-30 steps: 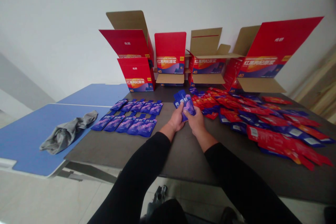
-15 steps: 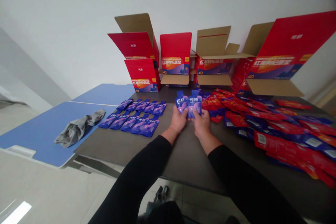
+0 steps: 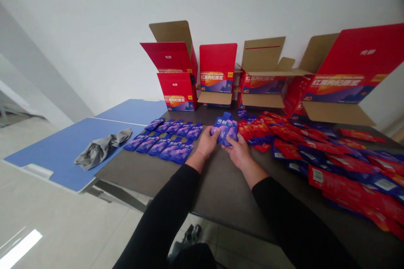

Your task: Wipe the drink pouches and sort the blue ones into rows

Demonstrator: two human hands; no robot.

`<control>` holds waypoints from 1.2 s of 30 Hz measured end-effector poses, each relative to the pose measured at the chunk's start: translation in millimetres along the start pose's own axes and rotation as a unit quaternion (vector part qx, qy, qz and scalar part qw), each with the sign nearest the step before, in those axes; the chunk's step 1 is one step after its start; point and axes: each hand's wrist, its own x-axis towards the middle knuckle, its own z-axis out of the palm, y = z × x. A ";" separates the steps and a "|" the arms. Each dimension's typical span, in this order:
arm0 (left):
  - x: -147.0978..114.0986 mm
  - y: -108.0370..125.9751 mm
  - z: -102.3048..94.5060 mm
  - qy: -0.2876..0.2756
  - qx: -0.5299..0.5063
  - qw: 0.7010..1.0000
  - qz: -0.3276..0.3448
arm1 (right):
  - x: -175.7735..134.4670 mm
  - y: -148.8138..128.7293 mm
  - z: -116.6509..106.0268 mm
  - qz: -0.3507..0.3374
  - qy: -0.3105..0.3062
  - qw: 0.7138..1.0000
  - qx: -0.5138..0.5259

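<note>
We've got overlapping purple pouches [image 3: 222,123] grasped in both hands, L hand [image 3: 208,143] and R hand [image 3: 239,150], over the dk table [image 3: 221,189]. At 9 o'clock from 'em, 2 pouch rows [image 3: 159,147] lie flat; farther out at 9, gray cloth [image 3: 102,149] on blue tbl [image 3: 67,147]. At 3, red/blue pkt pile [image 3: 322,145]; at 12, open boxes [image 3: 217,76] stand w/ flaps up.

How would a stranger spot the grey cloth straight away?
Find the blue table at the view's left. Beside the dark table, left of the two rows of purple pouches, lies the grey cloth. It is crumpled, unlike the printed pouches.
</note>
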 end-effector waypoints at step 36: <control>72.1 -13.5 -207.7 0.184 0.556 0.803 -0.111 | -8.0 14.9 4.7 -0.057 -0.055 0.976 -0.201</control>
